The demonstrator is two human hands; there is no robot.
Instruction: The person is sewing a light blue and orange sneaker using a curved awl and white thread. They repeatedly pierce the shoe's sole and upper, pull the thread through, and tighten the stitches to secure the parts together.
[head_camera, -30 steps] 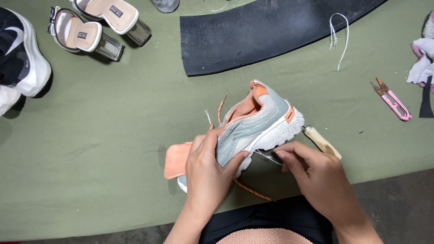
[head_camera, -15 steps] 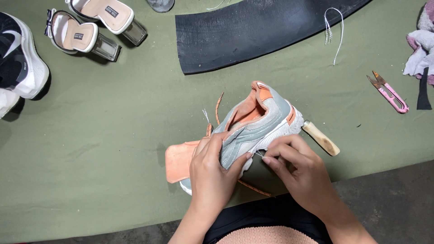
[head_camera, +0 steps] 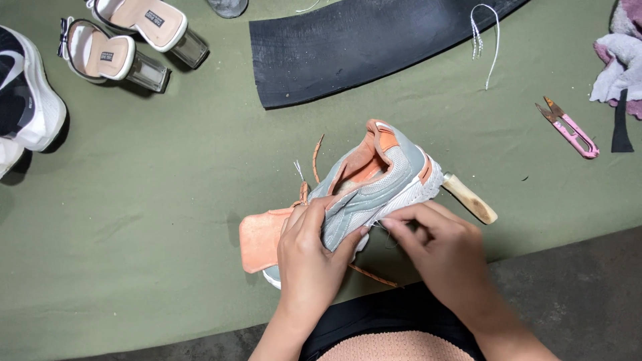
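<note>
Olive-green cloth [head_camera: 154, 220] covers work surface; grey concrete floor [head_camera: 575, 294] at btm right.

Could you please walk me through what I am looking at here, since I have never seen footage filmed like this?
The camera sits on a person's head and looks down at their own two bare hands over a green cloth work surface. The left hand grips a grey and orange sneaker lying on its side. The right hand pinches something fine at the shoe's white sole edge; it is too small to make out. A pale wooden handle pokes out from behind the shoe. An orange insole lies under its toe. Around them lie a curved black rubber strip, pink thread snips, white thread, two clear-heeled sandals and a black and white sneaker.
</note>
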